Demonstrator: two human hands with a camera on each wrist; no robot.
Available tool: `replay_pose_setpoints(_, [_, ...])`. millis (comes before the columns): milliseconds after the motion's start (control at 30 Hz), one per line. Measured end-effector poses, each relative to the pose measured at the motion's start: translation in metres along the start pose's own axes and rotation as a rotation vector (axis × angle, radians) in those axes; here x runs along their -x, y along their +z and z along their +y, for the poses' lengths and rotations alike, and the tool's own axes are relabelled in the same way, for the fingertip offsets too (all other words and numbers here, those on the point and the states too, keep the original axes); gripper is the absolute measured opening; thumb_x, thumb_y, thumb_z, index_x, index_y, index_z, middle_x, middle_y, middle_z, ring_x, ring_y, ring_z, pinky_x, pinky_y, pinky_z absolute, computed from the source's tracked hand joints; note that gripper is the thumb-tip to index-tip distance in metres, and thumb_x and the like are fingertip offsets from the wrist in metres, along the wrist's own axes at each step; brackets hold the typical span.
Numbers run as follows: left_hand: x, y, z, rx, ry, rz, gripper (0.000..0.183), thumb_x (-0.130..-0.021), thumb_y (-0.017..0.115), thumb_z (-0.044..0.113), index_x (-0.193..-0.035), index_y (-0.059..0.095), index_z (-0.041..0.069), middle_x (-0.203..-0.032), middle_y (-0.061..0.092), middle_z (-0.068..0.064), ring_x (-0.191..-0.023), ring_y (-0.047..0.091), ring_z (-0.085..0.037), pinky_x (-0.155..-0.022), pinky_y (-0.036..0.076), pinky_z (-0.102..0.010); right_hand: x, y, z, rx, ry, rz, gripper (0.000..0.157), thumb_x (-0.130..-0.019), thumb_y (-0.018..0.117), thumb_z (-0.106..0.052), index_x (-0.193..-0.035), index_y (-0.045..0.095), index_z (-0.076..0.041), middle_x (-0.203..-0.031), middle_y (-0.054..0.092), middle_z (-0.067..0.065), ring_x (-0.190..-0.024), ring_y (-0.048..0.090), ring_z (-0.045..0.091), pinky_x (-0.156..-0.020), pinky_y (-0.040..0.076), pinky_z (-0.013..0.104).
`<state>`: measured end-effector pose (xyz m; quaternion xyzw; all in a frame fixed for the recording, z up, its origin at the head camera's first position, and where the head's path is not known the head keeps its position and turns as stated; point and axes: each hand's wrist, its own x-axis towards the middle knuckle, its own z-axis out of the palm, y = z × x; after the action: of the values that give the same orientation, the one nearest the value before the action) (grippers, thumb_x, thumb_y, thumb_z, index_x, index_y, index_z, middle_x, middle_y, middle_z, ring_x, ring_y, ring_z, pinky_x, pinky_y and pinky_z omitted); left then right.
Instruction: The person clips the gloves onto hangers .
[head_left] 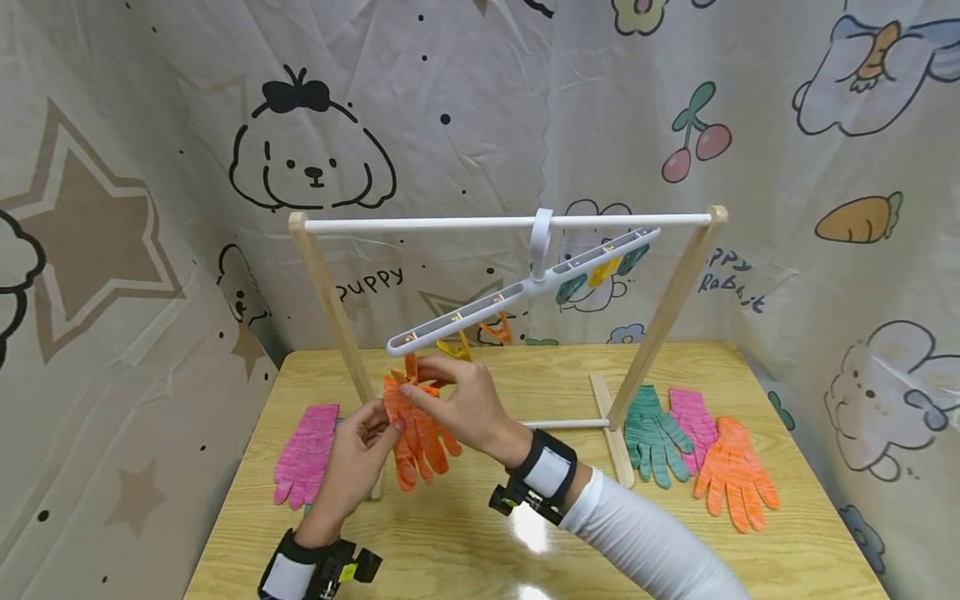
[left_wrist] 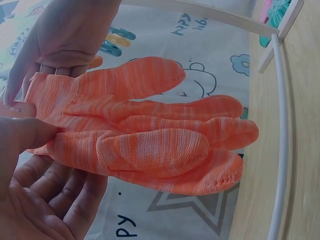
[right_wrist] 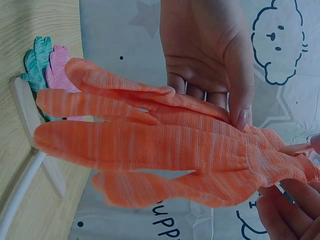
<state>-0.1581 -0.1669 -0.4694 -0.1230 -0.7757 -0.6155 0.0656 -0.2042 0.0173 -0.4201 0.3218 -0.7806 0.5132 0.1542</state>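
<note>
1. Only the head view shows the tilted hanger (head_left: 525, 287) on the rack (head_left: 510, 222) and 4 gloves on the worktop (head_left: 525, 517).
2. Left hand (head_left: 352, 467) and right hand (head_left: 457, 404) pinch the orange glove (head_left: 416, 433) at its cuff, under an orange clip (head_left: 410, 367).

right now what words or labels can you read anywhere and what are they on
"puppy" on the backdrop curtain, behind the left post of the drying rack.
"ppy Rabbit", partly hidden by the right post, on the same curtain.
Small marks on the white clip hanger: too small to read.
The orange glove: no label shows.
</note>
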Motion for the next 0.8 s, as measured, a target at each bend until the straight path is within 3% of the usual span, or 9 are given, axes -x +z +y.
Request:
replay_pose_setpoints(400, [-0.004,-0.001,-0.003,-0.012,-0.032,0.015,0.023,-0.101,0.058,0.005,-0.121,0.063,-0.005,-0.107,0.071,-0.025,-0.090,0.068,0.000,-0.078,0.057,-0.019,0.004,-0.001,0.005,0.014,0.004,0.009,0.026,-0.091,0.075,-0.016,-0.113,0.073,-0.002,-0.105,0.078,0.012,-0.092,0.077,0.021,-0.078,0.062,0.027])
replay_pose_setpoints(800, [-0.006,-0.002,-0.007,0.001,0.013,0.015,0.025,-0.101,0.058,0.006,-0.123,0.063,-0.005,-0.107,0.072,-0.028,-0.087,0.070,0.000,-0.073,0.058,-0.021,0.013,-0.003,0.014,0.028,0.030,0.002,0.027,-0.092,0.074,-0.018,-0.115,0.074,-0.004,-0.109,0.078,0.011,-0.097,0.076,0.021,-0.080,0.061,0.028])
